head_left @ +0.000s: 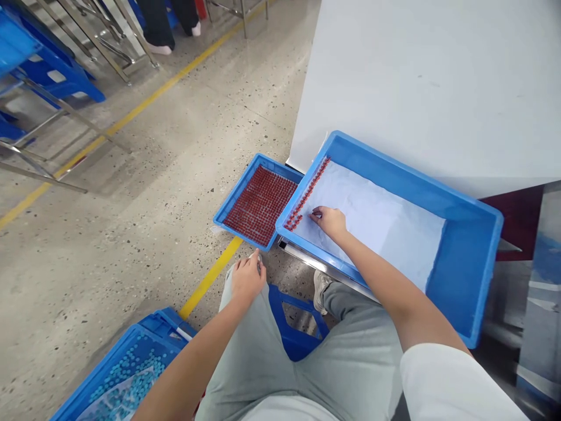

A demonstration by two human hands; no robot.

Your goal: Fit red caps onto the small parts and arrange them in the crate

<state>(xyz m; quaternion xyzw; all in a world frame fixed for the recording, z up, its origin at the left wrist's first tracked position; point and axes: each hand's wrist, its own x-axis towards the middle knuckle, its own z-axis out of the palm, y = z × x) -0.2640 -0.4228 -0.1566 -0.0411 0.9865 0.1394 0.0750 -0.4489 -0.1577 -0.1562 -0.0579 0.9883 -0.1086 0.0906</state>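
Observation:
My right hand (329,222) is over the white sheet (377,216) inside the large blue tray (471,280), fingers pinched together around something too small to make out. To its left, small red pieces (309,196) stand in a narrow line along the tray's left side, with a short second row at the near end. My left hand (249,278) rests on my left knee, its fingers bent near the edge of a smaller blue tray (234,196). Many red pieces (263,204) in close rows fill that smaller tray. What the left fingers hold, if anything, is hidden.
A white table (429,88) spans the upper right. At the lower left, a blue bin (127,333) holds loose turquoise pieces (140,383). Blue stools (56,70), metal frames and another person's legs (160,23) are at the upper left. A blue stool (298,333) shows between my legs.

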